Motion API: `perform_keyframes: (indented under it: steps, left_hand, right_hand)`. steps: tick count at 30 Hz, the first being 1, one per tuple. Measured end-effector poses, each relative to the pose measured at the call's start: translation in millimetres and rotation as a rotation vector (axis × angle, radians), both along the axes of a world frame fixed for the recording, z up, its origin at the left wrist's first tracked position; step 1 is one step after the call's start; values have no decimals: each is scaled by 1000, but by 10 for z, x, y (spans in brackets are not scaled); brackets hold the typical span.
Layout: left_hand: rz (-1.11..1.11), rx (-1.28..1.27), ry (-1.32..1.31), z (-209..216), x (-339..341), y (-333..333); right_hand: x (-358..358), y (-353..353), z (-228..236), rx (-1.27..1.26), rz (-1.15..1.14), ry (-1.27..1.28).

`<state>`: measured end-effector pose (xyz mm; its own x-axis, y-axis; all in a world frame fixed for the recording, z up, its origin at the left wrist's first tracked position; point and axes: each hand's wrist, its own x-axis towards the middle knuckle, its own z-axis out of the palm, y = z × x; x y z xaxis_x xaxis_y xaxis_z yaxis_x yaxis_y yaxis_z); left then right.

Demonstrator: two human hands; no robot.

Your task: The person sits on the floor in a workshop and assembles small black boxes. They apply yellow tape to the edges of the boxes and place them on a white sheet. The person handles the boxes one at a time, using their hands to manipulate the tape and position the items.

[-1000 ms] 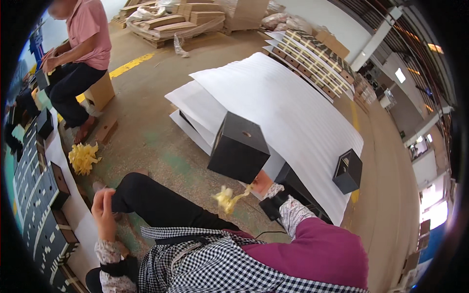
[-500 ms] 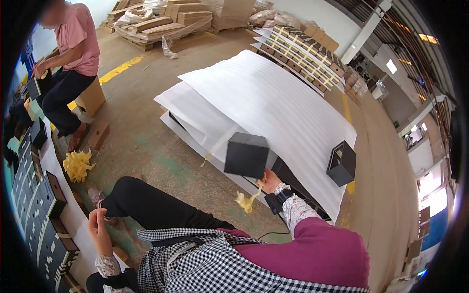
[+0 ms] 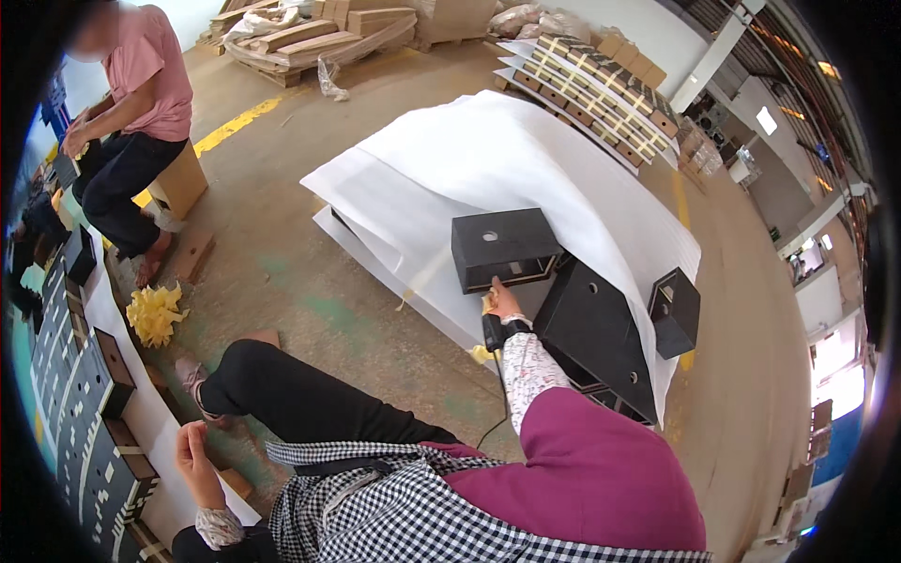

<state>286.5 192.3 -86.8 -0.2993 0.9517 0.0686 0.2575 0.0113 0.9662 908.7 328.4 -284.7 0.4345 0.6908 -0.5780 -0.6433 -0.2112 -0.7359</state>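
My right hand (image 3: 503, 300) is closed on the near lower edge of a black box (image 3: 502, 235) with a round hole in its top face. The box is at the white foam sheets, beside a row of black boxes (image 3: 596, 324) partly under the lifted top sheet (image 3: 469, 141). A bit of crumpled yellow tape (image 3: 487, 302) shows at my right fingers. My left hand (image 3: 196, 464) is raised at the left, near my knee, its fingers bent together with nothing visible in them. Another black box (image 3: 674, 312) stands at the right edge of the sheets.
Black boxes with light tape strips (image 3: 80, 450) line the left side. Wadded yellow tape (image 3: 156, 314) lies on the floor. A person in a pink shirt (image 3: 150, 70) sits at far left, handling a dark box. Taped boxes (image 3: 601, 94) and a cardboard pallet (image 3: 300, 47) stand behind.
My right hand has carried the box forward and slightly right, turning it so its hole shows. The foam sheet has been pushed up, uncovering more black boxes. My left fingers have curled in.
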Motion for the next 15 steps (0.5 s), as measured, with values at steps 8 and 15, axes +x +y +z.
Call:
perform_keyframes:
  steps: [8, 15]
  left_hand:
    - [29, -44, -110, -219, -189, -79]
    - [74, -9, -174, -296, -190, -50]
  right_hand:
    - [-442, -87, -267, -18, -62, -133]
    - [-30, -346, 636, -6, 387, -148]
